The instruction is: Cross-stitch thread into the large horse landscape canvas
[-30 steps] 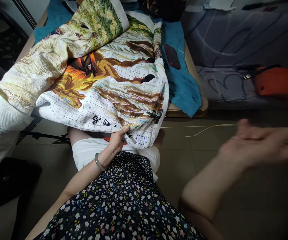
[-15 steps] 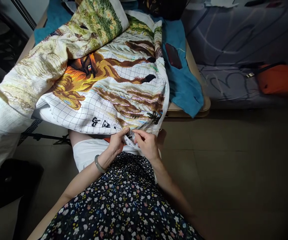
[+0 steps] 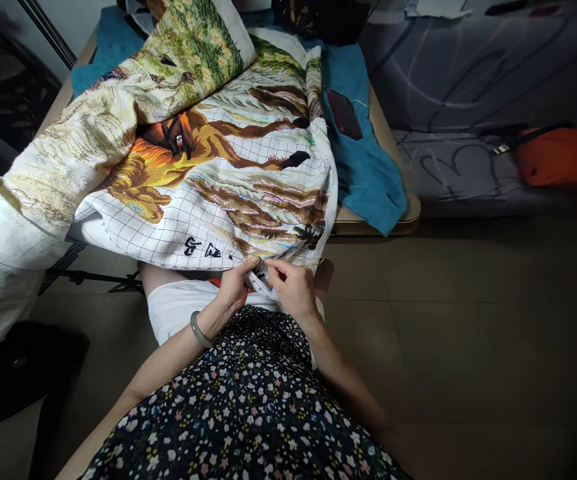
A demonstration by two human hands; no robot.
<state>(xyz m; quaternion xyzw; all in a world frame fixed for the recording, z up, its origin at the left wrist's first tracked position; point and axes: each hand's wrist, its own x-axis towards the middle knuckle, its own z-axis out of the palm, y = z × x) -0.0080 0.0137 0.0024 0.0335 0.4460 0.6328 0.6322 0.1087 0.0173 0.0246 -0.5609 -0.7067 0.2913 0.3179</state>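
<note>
A large cross-stitch cloth (image 3: 203,227) with a grid and a brown and orange stitched animal spreads from the table to my lap. Its left part is rolled and folded over. My left hand (image 3: 234,283) is closed on the near edge, thumb on top and the other fingers beneath the fabric. Just right of it, my right hand (image 3: 292,288) is pinched close above the cloth, thumb and forefinger together. What sits between those fingertips is too small to make out. A pale bit of thread shows by the cloth's edge right of that hand.
A table (image 3: 411,217) with a blue cloth (image 3: 373,190) on it bears a dark phone (image 3: 344,115). Behind stands a grey patterned sofa (image 3: 448,87) with an orange bag (image 3: 563,158). At left, a black stand leg (image 3: 83,275) reaches under the fabric.
The view has shifted very slightly. Both hands keep nearly the same place and grip at the cloth's edge.
</note>
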